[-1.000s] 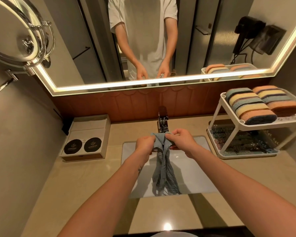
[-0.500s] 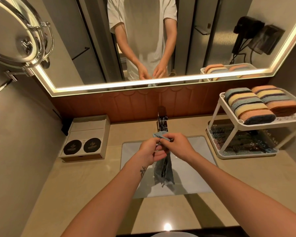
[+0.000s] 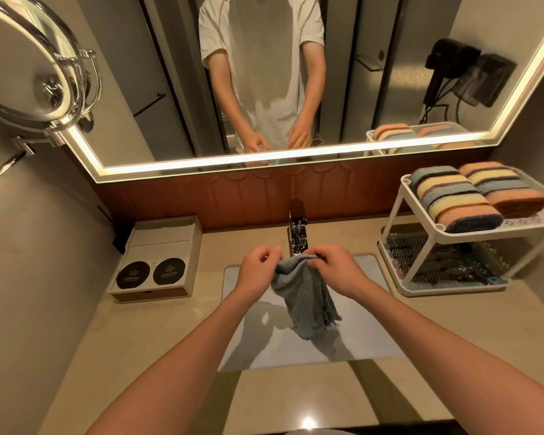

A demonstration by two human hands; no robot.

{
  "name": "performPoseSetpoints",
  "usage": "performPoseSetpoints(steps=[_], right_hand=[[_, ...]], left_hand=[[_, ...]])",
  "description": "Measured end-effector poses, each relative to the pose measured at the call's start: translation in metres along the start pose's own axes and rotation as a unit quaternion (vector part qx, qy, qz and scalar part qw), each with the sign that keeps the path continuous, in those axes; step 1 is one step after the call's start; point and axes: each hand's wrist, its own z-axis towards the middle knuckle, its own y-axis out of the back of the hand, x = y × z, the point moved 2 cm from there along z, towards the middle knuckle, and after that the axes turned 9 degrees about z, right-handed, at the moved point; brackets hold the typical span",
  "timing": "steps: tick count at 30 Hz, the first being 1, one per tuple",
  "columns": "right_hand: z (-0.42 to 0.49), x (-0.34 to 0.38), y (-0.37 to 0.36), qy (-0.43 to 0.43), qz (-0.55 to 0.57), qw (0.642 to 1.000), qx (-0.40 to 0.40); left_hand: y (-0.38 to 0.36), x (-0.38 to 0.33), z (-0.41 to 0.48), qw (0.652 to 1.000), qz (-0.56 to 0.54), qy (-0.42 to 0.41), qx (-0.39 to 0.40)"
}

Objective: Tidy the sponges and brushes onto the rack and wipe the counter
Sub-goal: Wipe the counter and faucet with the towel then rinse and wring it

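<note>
Both forearms (image 3: 176,356) bare; in the mirror (image 3: 390,73), a plain white short-sleeved T-shirt (image 3: 264,58), sleeves ending above the elbows

Beige counter (image 3: 157,334), white box (image 3: 161,243) left, two-tier rack (image 3: 471,233) right, perhaps brushes (image 3: 437,265) inside

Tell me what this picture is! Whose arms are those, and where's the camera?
No machine here: those are a person's two bare arms. The camera sits on their head and looks down, so you see what they see. The big lit wall mirror shows the same person from the front. The right hand pinches a grey-blue cloth, which hangs over the white rectangular sink below the shiny metal tap. The left hand is right beside the cloth; whether it grips it is hard to tell. On the beige stone counter stand a white box with two black round discs and a white two-shelf plastic rack with striped sponges on top.
</note>
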Motion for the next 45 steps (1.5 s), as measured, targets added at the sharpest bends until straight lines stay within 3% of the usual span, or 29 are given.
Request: performPoseSetpoints(steps=[4,7,11,15,20,24,27,29,32,35,39,45], right_hand=[[0.003,-0.001,0.003,0.004,0.012,1.000,-0.018],[0.006,0.001,0.006,0.003,0.021,0.999,-0.037],[0.008,0.003,0.008,0.006,0.040,0.998,-0.050],[0.009,0.003,0.010,-0.002,0.052,0.997,-0.063],[0.005,0.009,0.008,0.003,0.044,0.998,-0.038],[0.004,0.011,0.005,0.005,0.048,0.998,-0.035],[0.001,0.011,0.005,-0.001,0.051,0.998,-0.033],[-0.001,0.011,0.006,-0.001,0.057,0.998,-0.028],[-0.005,0.012,0.007,0.001,0.061,0.998,-0.001],[-0.008,0.013,0.006,0.004,0.060,0.998,0.024],[-0.008,0.014,0.005,0.006,0.054,0.998,0.030],[-0.011,0.008,-0.002,-0.001,0.037,0.998,0.041]], left_hand=[[-0.005,-0.003,-0.008,0.995,-0.012,-0.046,0.093],[-0.012,0.005,-0.013,0.992,0.060,-0.094,0.058],[-0.022,0.003,-0.023,0.984,0.099,-0.109,0.097],[-0.027,0.004,-0.025,0.956,0.225,-0.181,0.047],[-0.036,0.009,-0.016,0.987,0.157,-0.034,0.013],[-0.038,0.011,-0.007,0.987,0.157,0.043,-0.011],[-0.039,0.017,-0.004,0.971,0.223,0.081,-0.021],[-0.040,0.020,-0.003,0.978,0.160,0.133,-0.021],[-0.040,0.022,0.000,0.976,-0.024,0.208,-0.058],[-0.040,0.018,0.002,0.975,-0.074,0.194,-0.082],[-0.039,0.009,0.000,0.982,-0.059,0.175,-0.025],[-0.033,0.005,0.005,0.979,0.114,0.153,0.067]])
